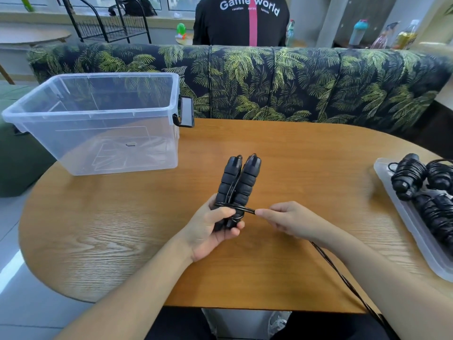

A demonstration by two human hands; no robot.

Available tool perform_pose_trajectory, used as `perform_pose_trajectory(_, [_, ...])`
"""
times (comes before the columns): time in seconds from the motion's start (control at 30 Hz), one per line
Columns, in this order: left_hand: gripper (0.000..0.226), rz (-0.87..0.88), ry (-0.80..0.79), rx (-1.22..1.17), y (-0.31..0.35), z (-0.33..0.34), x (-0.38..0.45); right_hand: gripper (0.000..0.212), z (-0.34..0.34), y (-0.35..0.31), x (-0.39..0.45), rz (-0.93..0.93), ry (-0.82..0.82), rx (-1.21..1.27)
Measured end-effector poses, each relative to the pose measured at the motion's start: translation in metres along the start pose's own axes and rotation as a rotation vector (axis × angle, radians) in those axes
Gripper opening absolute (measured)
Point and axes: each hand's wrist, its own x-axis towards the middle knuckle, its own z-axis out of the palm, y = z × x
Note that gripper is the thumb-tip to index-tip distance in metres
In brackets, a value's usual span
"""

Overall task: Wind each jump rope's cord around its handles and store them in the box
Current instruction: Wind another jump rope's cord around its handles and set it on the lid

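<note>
Left grip [210, 227] clasps two black ribbed handles [236, 185]; right grip [286, 220] pinches cord [245, 209].

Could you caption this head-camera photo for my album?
Left hand grips two black foam handles; right hand pinches thin black cord.

Black ribbed handles [239, 182], paired upright, cord [245, 209] wrapped round base; clear box [98, 123] open, far left.
</note>
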Motion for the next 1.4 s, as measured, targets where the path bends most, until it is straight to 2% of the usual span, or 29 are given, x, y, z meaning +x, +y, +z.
perform_pose_trajectory(0.13, [0.038,0.051,0.021,0.068,-0.001,-0.002,0.001,0.053,-0.006,0.000,0.005,0.087,0.084,-0.044])
perform_pose_trajectory(0.3, [0.025,0.049,-0.038,0.019,-0.001,-0.003,0.003,0.052,-0.009,-0.007,0.008,0.009,0.083,-0.090])
perform_pose_trajectory(0.37, [0.028,0.045,-0.077,-0.093,0.001,-0.009,0.004,0.048,-0.003,-0.012,0.009,-0.072,-0.035,-0.042])
perform_pose_trajectory(0.43, [0.042,0.034,-0.132,-0.202,0.003,-0.014,0.003,0.040,0.001,-0.013,0.009,-0.127,-0.234,0.101])
perform_pose_trajectory(0.5, [0.046,0.023,-0.199,-0.254,0.004,-0.018,0.001,0.032,-0.001,-0.012,0.009,-0.139,-0.374,0.215])
perform_pose_trajectory(0.6, [0.041,0.011,-0.264,-0.244,0.003,-0.019,-0.001,0.029,-0.002,-0.011,0.011,-0.092,-0.410,0.184])
perform_pose_trajectory(0.7, [0.032,-0.022,-0.268,-0.098,0.001,-0.020,-0.001,0.028,-0.005,-0.018,0.012,-0.083,-0.326,0.017])
perform_pose_trajectory(0.8, [0.032,-0.154,-0.317,0.130,0.002,-0.016,-0.001,0.022,-0.021,-0.026,0.010,-0.109,-0.290,-0.160])
perform_pose_trajectory(0.9, [0.031,-0.220,-0.330,0.350,0.002,-0.009,0.000,0.057,-0.035,-0.033,0.013,-0.010,-0.402,-0.214])
perform_pose_trajectory(0.93, [0.032,-0.225,-0.331,0.388,0.003,-0.006,0.000,0.056,-0.039,-0.034,0.016,0.001,-0.420,-0.257])
perform_pose_trajectory(1.03, [0.033,-0.212,-0.302,0.529,0.009,-0.003,0.003,0.028,-0.044,-0.033,0.028,0.086,-0.423,-0.416])
perform_pose_trajectory(1.07, [0.032,-0.197,-0.282,0.598,0.012,-0.002,0.004,0.025,-0.042,-0.037,0.031,0.121,-0.392,-0.445])
perform_pose_trajectory(1.13, [0.032,-0.162,-0.249,0.726,0.020,0.000,0.006,0.025,-0.039,-0.044,0.038,0.171,-0.350,-0.408])
perform_pose_trajectory(1.27, [0.033,-0.140,-0.254,1.044,0.044,0.008,0.003,0.037,-0.042,-0.067,0.042,0.286,-0.299,-0.243])
perform_pose_trajectory(1.4, [0.034,-0.149,-0.211,1.212,0.055,0.008,0.005,0.027,-0.043,-0.087,0.037,0.208,-0.281,-0.121])
